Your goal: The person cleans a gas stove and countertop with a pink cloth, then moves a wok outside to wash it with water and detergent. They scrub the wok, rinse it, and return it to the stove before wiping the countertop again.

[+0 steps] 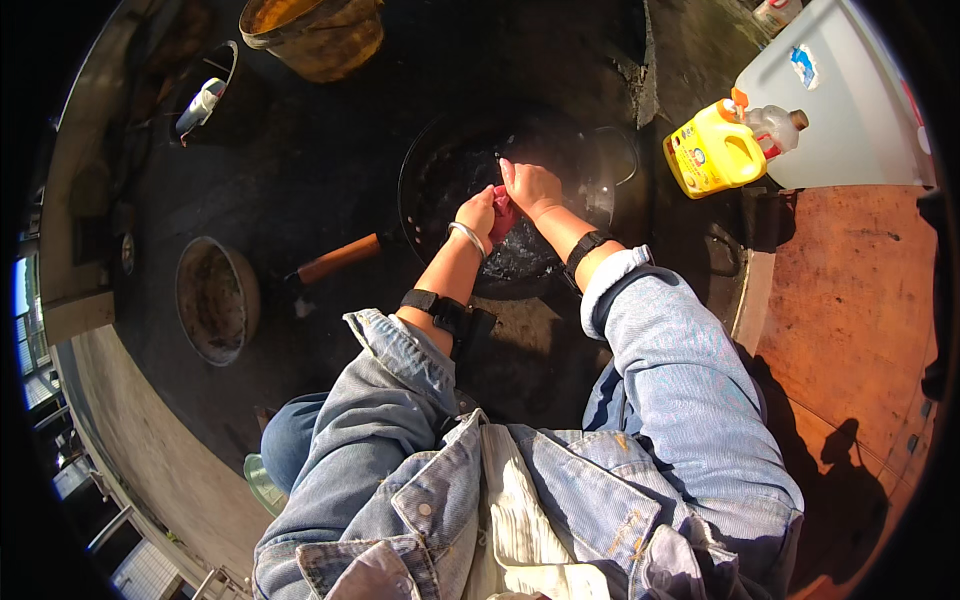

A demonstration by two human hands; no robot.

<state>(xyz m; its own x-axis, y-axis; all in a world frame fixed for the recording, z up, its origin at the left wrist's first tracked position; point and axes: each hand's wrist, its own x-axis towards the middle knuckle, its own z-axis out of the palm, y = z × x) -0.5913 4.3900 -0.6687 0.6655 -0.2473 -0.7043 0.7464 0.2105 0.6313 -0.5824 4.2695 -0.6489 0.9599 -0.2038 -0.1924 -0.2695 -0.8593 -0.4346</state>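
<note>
Both my hands meet over a dark round pan [525,277] that has a loop handle on its right side and water glinting inside. My left hand [475,214], with a silver bangle at the wrist, grips a wet pinkish-red cloth [505,214]. On the same cloth, from its upper right, my right hand [534,187] is closed with the thumb pointing up. Most of the cloth is hidden by my fingers. Each forearm wears a black strap below a rolled denim cuff.
Left of the pan lie a wooden handle [341,257] and a stained basin [217,300]. A brown bucket [322,45] stands at the far side. To the right are a yellow jug [712,154], a clear plastic bottle [776,127], a large whitish container [840,120] and an orange-brown board [840,292].
</note>
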